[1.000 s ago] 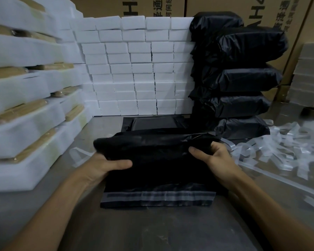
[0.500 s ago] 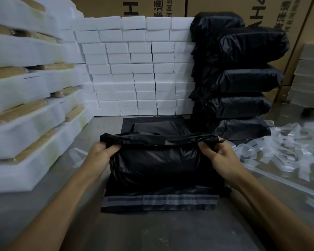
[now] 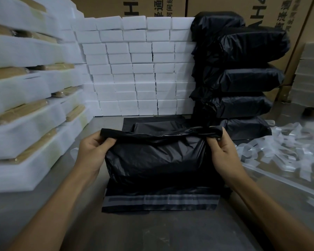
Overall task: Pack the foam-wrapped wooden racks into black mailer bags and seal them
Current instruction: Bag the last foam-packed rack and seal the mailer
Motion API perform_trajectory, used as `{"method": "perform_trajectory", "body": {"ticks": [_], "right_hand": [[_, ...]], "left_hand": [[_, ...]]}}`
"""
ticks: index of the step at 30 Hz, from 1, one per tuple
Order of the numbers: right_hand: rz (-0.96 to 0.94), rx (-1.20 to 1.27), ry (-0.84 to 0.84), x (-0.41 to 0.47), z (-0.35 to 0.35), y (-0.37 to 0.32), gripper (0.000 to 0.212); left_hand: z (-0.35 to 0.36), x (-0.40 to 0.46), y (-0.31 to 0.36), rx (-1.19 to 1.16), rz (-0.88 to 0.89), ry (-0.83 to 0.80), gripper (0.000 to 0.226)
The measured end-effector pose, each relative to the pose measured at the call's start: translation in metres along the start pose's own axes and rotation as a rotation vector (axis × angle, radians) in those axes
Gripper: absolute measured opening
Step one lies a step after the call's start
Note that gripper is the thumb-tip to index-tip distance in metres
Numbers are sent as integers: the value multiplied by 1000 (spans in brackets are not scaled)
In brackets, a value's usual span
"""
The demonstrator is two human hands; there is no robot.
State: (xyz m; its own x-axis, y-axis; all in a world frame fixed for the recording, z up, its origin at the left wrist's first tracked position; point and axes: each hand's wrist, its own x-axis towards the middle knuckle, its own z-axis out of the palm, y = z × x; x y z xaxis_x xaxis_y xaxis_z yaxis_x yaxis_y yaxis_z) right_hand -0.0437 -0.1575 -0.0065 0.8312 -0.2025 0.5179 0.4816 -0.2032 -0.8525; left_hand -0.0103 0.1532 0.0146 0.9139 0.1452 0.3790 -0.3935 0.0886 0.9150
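Gripping of mailer bag at both top corners

Left hand (image 3: 92, 151) and right hand (image 3: 223, 153) each pinch an upper corner of the filled black mailer bag (image 3: 158, 160). It lies on the bench (image 3: 152, 232), adhesive strip (image 3: 161, 199) nearest the person. Sealed bags (image 3: 243, 78) are stacked behind it to the right.

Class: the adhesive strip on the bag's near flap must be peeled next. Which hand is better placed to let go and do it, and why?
Neither clearly. Left hand and right hand each grip a far corner of the mailer bag, equally far from the strip. Perhaps right: peeled liners lie there.
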Motion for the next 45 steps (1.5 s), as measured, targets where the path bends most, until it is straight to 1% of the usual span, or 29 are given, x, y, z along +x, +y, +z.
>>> {"method": "perform_trajectory", "body": {"ticks": [2,5,7,10,13,16,17,20,25,26,29,31,33,37,40,42,45], "right_hand": [[-27,-36,20,1,0,-1,17],[-58,-105,59,2,2,0,26],[-69,-130,91,3,4,1,28],[-29,-109,93,3,7,2,28],[7,-71,73,3,6,0,24],[9,15,7,-1,5,-4,6],[1,25,-26,-2,4,-6,1],[-38,22,-48,-5,4,-13,3],[-53,-8,-74,-9,5,-19,19],[-49,-18,-76,-9,5,-20,22],[-59,-16,-72,-9,5,-21,18],[-51,-18,-48,-9,4,-20,20],[-42,-40,-25,-8,4,-18,21],[-4,-62,16,-9,6,-13,25],[59,-50,42,-9,8,-10,26],[127,-36,66,-8,9,-6,27],[260,47,125,-8,11,2,31]], "left_hand": [[-2,3,1,26,19,60,38],[0,4,1,39,38,100,32],[6,3,-1,23,32,126,29],[18,-1,-8,48,-11,136,28],[25,-5,-14,153,-40,158,27],[24,-4,-15,179,-47,178,28],[23,-3,-14,171,-51,174,27],[22,-2,-14,129,-75,158,28],[18,-4,-7,49,-56,61,29],[17,-5,-4,18,-34,19,27],[15,-7,4,17,51,-81,13],[15,-6,3,64,76,-70,13],[17,-6,0,102,82,-26,22],[19,-6,-7,156,18,74,36],[21,-7,-12,207,-47,151,40],[22,-7,-16,212,-133,184,38],[24,-6,-18,194,-310,205,22]]}}
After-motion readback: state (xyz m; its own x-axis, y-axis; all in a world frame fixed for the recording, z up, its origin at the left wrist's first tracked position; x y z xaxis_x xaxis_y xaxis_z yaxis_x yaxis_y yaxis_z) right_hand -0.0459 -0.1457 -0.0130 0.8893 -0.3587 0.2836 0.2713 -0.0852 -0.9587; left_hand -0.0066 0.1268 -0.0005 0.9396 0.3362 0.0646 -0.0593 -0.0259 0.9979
